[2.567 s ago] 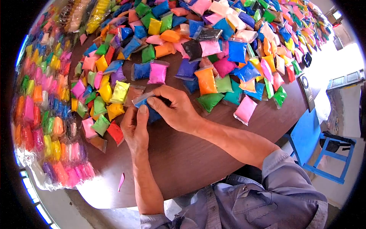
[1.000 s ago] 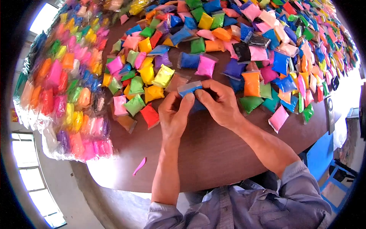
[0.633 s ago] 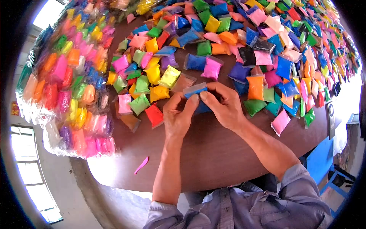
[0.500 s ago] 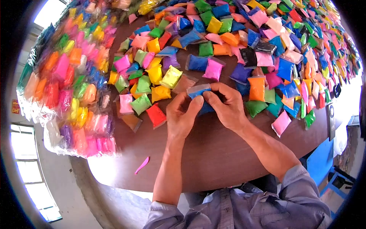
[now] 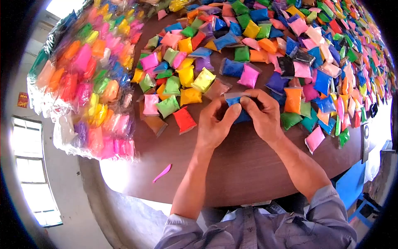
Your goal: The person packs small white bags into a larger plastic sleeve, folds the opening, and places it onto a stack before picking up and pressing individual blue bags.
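Note:
Between my two hands is a small clear packet with blue filling [image 5: 233, 100], its see-through edge facing away from me. My left hand [image 5: 216, 122] pinches its left side, thumb on top. The right side is gripped by my right hand [image 5: 264, 117], its thumb also lying over the packet and the fingers curled beneath. Just below the thumbs, more blue [image 5: 243, 117] shows between the hands, partly hidden. Beyond my fingertips lie a magenta packet [image 5: 248, 76] and a brown packet [image 5: 217, 89]. A red packet [image 5: 185, 119] rests left of my left hand.
Many coloured packets cover the far and right parts of the brown table [image 5: 224, 182]. A big clear plastic bag [image 5: 64, 133] full of colourful packets stands at the left. A pink plastic knife-like tool [image 5: 162, 173] lies near the front edge.
The whole view has shifted, so the table and hands appear further right. Both hands keep their pinch on the blue packet, with the thumbs drawn slightly closer over it.

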Demonstrator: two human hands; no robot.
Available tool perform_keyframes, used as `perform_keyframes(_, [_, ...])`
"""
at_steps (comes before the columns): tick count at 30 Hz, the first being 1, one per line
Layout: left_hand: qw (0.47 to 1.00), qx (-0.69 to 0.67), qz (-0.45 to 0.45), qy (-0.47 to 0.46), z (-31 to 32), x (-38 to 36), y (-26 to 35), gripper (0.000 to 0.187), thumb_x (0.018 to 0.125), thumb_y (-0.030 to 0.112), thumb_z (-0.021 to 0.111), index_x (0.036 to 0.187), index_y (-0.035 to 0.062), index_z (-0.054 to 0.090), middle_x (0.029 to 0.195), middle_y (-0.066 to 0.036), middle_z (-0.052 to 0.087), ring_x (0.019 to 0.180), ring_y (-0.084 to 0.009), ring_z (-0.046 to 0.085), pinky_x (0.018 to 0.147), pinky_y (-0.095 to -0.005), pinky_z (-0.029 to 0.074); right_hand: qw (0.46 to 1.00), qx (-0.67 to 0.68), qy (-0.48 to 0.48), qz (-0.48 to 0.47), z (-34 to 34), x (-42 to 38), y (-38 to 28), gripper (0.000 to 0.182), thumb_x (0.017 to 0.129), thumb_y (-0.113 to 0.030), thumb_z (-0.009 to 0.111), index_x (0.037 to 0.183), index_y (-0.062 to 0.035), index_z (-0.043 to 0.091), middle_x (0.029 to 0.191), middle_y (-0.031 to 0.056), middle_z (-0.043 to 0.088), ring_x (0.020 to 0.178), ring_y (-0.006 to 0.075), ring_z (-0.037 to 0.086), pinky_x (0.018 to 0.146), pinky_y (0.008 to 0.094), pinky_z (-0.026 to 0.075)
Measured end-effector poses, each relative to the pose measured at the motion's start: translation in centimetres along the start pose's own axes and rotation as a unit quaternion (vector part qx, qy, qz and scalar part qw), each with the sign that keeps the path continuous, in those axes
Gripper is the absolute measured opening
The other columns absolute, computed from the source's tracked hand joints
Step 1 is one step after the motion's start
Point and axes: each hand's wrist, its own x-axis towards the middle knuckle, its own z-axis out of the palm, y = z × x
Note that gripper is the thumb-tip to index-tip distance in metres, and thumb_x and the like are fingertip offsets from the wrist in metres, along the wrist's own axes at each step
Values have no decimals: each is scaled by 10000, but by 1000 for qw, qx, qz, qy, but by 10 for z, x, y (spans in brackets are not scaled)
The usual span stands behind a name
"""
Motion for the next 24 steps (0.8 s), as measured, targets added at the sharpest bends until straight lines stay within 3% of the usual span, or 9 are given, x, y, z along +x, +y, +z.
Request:
perform_keyframes(4, [999,42,12,-12,-6,1,-6,155,1054,152,728,1037,-2,736,833,30,643,792,-44,531,680,-252,453,1000,28,4,0,2,-1,-2,153,1075,-121,697,1150,9,724,953,-34,680,876,38,576,765,233,497])
perform_keyframes(6, [997,73,31,-4,-7,2,-8,152,1052,147,727,1028,-3,733,824,27,641,787,-49,531,674,-258,454,997,32,-6,67,2,-2,-12,184,1080,-156,699,1151,12,723,959,-30,685,885,38,576,770,234,494])
perform_keyframes(8, [993,103,50,1,-8,3,-9,150,1049,142,726,1018,-5,731,815,24,640,781,-54,531,669,-264,456,997,39,-15,70,4,0,-10,196,1082,-168,698,1154,13,725,959,-31,684,887,37,575,765,234,492])
perform_keyframes(12, [995,91,32,-8,-9,1,-10,143,1045,130,728,1071,-9,746,846,18,663,801,-65,563,707,-267,488,997,45,-26,56,0,1,-4,212,1086,-176,694,1173,12,735,962,-36,684,889,34,573,754,233,485])
perform_keyframes(14, [1000,0,-20,-22,-2,-1,4,162,1042,114,732,1130,-21,744,904,13,697,844,-76,617,765,-266,522,998,38,-15,51,-3,2,-5,215,1084,-176,697,1181,12,737,961,-39,681,886,34,571,754,233,484])
perform_keyframes(19, [999,25,-19,-30,-2,-1,1,178,1036,96,743,1161,-30,738,950,3,725,877,-84,659,799,-262,541,996,69,21,49,-1,3,-9,218,1079,-173,702,1199,6,740,953,-50,666,870,29,552,749,230,477])
perform_keyframes(21, [998,23,-29,-41,-10,0,-5,179,1030,92,751,1162,-28,741,954,-2,733,879,-83,665,796,-258,542,990,92,6,110,-2,3,-13,217,1077,-162,701,1214,2,737,957,-53,658,864,30,545,749,232,477])
perform_keyframes(24, [997,32,-62,-32,-16,2,-12,184,1020,91,767,1164,-22,743,970,-11,744,885,-85,673,800,-253,543,994,62,-27,89,-2,2,-11,221,1073,-146,700,1232,5,730,968,-47,659,874,31,551,752,235,480])
